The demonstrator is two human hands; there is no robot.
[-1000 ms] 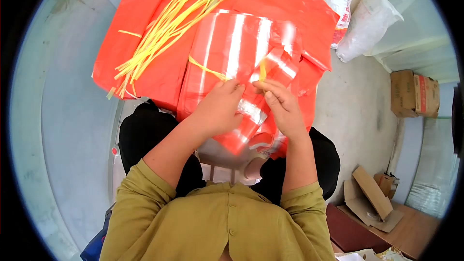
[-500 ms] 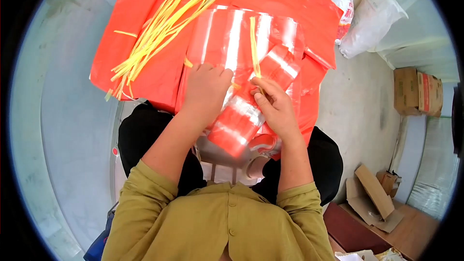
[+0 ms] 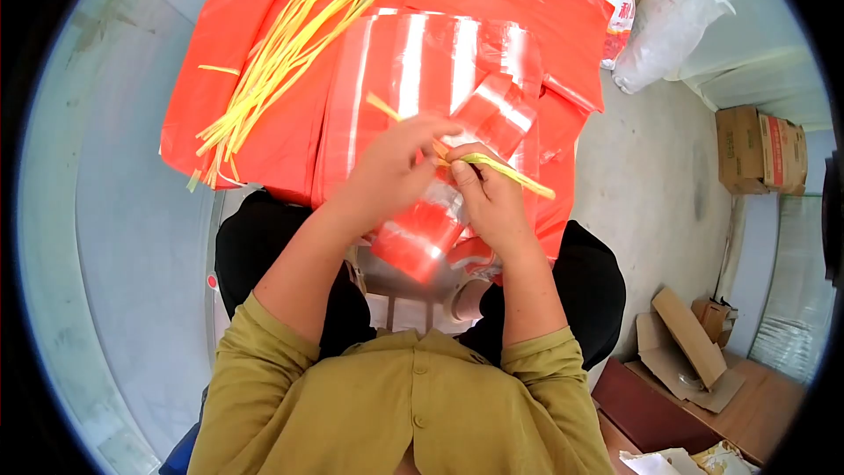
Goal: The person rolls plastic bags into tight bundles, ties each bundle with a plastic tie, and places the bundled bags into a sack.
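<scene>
"What's on your left?"
"Loose yellow strips (image 3: pixel 290 62), heaped on red plastic (image 3: pixel 198 119)."
"And your hands?"
"My left hand (image 3: pixel 391 163) curls, blurred; I can't tell whether its fingers pinch anything. The folded red bundle (image 3: pixel 413 242) lies slantwise beneath both hands. My right hand (image 3: pixel 494 207) pinches a knotted-looking strip (image 3: pixel 519 178) between thumb and forefinger, its end jutting rightward."

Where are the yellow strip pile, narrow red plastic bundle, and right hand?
Yellow strip pile (image 3: pixel 280 70): head view, middle of the strips.
Narrow red plastic bundle (image 3: pixel 413 242): head view, its lower end.
Right hand (image 3: pixel 492 199): head view, its back.
</scene>
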